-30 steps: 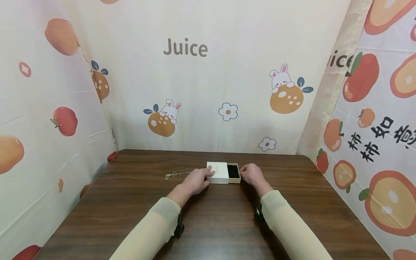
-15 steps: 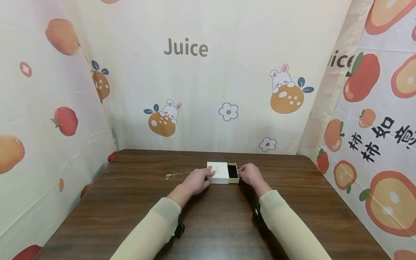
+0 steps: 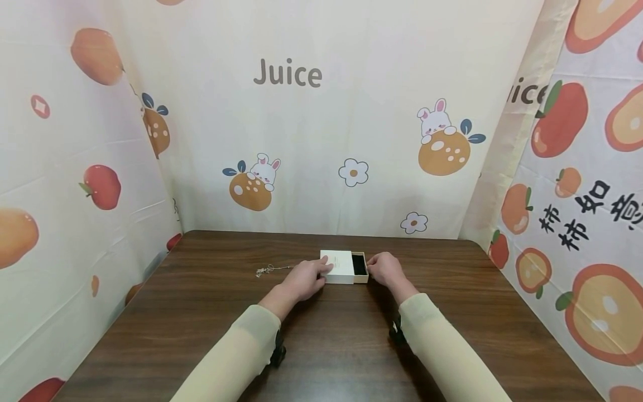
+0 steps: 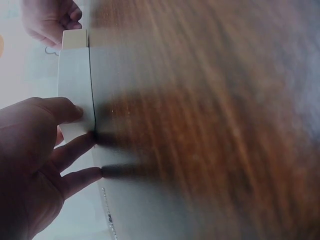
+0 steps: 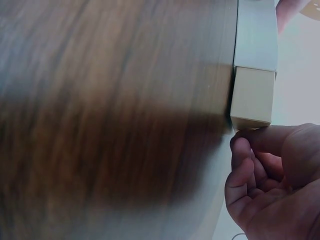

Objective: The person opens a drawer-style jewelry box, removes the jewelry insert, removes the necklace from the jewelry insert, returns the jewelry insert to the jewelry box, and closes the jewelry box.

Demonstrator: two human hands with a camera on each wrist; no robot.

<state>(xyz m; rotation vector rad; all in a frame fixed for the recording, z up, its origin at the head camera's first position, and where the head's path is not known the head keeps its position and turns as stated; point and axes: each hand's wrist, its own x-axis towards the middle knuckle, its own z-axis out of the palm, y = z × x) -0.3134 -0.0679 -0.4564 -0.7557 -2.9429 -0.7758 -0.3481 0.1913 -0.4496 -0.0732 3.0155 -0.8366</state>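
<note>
A white box sleeve [image 3: 342, 269] lies on the table with its cream inner drawer [image 3: 365, 277] sticking out on the right, black lining [image 3: 359, 265] showing inside. My left hand [image 3: 301, 280] grips the sleeve's left end. In the left wrist view the thumb [image 4: 67, 111] lies along its near side while two fingertips reach the table. At the drawer's outer end is my right hand [image 3: 387, 269], fingers curled in; the right wrist view has the thumb [image 5: 270, 137] and forefinger tip against the end face [image 5: 250, 123]. A silver chain necklace [image 3: 268, 270] lies left of the box, partly behind the left hand.
The brown wooden table [image 3: 321, 346] spreads around the box, its far edge close behind. Printed curtains [image 3: 351, 123] hang at the back and both sides. Dark wrist devices [image 3: 277, 352] sit under both sleeves' cuffs.
The drawer has slid slightly left into the sleeve, the right hand moving along with it. The left hand, sleeve and necklace stay in place.
</note>
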